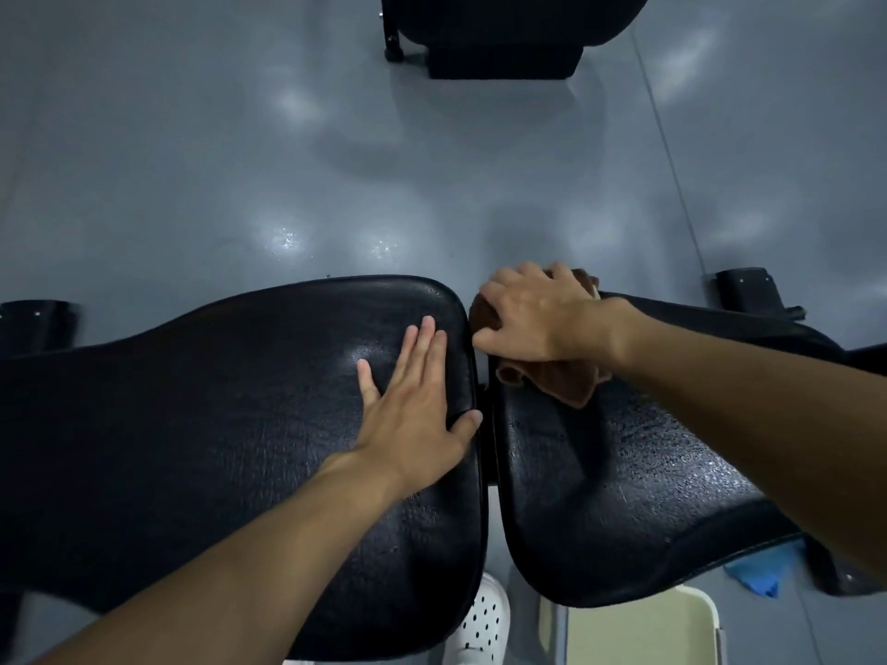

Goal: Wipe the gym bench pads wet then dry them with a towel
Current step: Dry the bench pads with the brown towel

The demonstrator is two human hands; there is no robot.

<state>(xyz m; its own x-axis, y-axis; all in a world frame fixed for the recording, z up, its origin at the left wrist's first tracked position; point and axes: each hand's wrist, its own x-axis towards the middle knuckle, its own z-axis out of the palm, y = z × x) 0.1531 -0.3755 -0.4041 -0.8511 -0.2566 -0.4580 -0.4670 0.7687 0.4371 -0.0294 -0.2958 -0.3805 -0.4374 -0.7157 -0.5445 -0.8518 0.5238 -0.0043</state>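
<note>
The two black padded cushions sit side by side in the near half of the scene, split by a narrow gap; the left pad [216, 400] is broad and widens toward the gap, and the right pad [624, 472] slopes away to the right. Both have cracked, leathery skins. The right pad shows a scatter of fine beads and a wet sheen across its right part, while the left pad carries one glossy patch just beyond the fingertips resting on it. A brown cloth [571, 381] lies bunched on the far left corner of the right pad, beside the gap. The right grip [533, 314], a bare hand, is closed over the cloth with bent fingers, pressing it onto the pad; a loose flap of cloth hangs out on the near side of the wrist. The left grip [413, 405] lies open and flat on the left pad near its right edge, fingers straight and pointing away, thumb hooked over the pad's rim at the gap. Under the pads is a glossy grey floor [240, 136] with pale reflections. A white perforated shoe [485, 616] shows below the gap, a cream panel [638, 626] to its right, and a blue rag [763, 573] lies on the floor under the right pad's near edge. Black frame feet [36, 324] stand at the far left and far right, and dark equipment [504, 31] stands at the far edge.
</note>
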